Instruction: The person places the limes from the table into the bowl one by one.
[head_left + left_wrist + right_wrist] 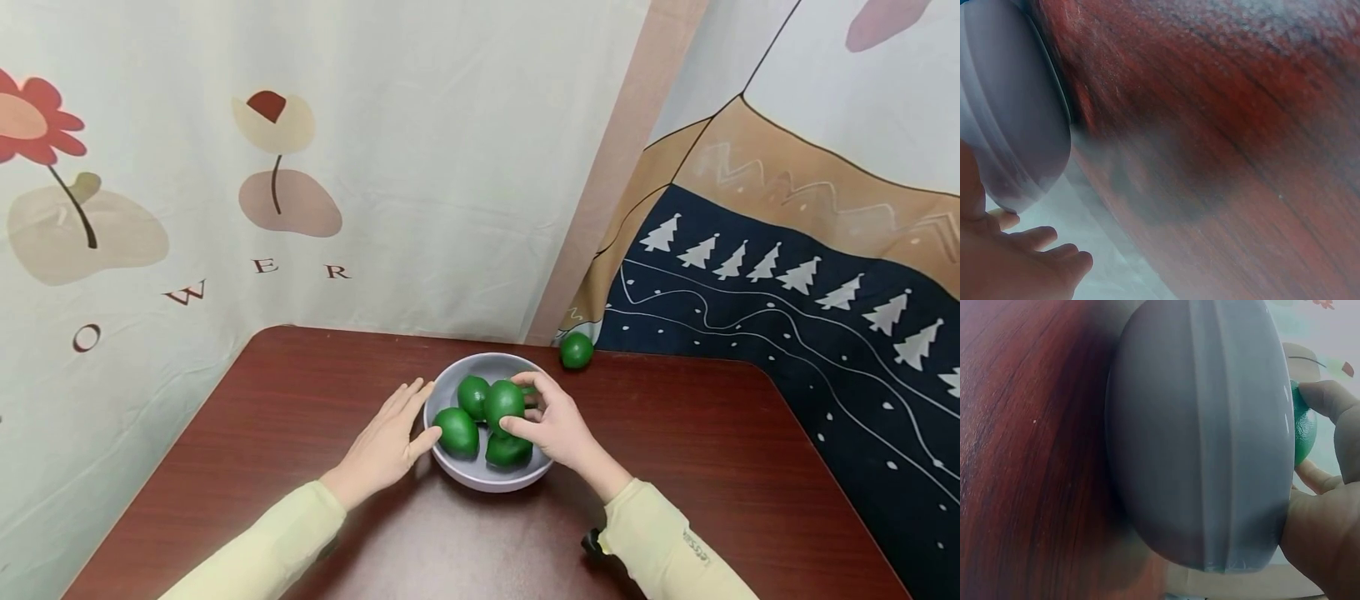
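Note:
A grey-lilac bowl (491, 482) stands on the table with several green limes in it, among them a left one (457, 432) and a back one (473, 395). Over the bowl, my right hand (558, 421) pinches a lime (504, 403) between thumb and fingers, above another lime (508, 452). The right wrist view shows this held lime (1305, 428) just past the bowl's rim. My left hand (382, 442) lies along the bowl's left side, fingers extended and thumb at the rim. In the left wrist view, a fingertip touches the bowl (1016, 106).
One more lime (577, 351) sits at the back edge of the reddish-brown table (300, 392), right of the bowl. Printed curtains (450, 167) hang directly behind the table. A small black object (592, 543) shows by the right sleeve.

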{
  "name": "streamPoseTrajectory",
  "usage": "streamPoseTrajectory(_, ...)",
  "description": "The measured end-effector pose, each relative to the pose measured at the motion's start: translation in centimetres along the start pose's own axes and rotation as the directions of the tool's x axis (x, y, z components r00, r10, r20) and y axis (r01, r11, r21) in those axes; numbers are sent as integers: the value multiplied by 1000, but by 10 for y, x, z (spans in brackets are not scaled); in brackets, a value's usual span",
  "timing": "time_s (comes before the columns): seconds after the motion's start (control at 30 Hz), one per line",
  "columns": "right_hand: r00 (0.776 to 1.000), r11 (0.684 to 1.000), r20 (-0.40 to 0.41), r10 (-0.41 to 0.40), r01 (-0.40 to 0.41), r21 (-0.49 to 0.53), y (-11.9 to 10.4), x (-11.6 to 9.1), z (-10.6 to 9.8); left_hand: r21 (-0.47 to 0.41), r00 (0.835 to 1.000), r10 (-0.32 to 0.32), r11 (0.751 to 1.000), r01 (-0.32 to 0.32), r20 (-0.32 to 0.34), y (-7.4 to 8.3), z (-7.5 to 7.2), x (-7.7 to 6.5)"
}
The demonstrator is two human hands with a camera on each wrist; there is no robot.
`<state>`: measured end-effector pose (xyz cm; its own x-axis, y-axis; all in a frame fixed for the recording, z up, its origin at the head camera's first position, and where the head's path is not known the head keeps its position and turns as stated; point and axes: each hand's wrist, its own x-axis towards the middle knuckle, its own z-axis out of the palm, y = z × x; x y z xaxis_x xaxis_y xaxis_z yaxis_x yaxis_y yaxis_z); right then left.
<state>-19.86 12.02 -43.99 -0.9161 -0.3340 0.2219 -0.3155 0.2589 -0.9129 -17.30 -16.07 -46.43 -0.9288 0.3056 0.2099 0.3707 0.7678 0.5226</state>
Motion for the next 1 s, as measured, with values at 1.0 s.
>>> streamPoseTrajectory(1.0,993,959,116,17,16,-282,-5,6,14,2,1000,1,1000,-1,2,-1,1,-1)
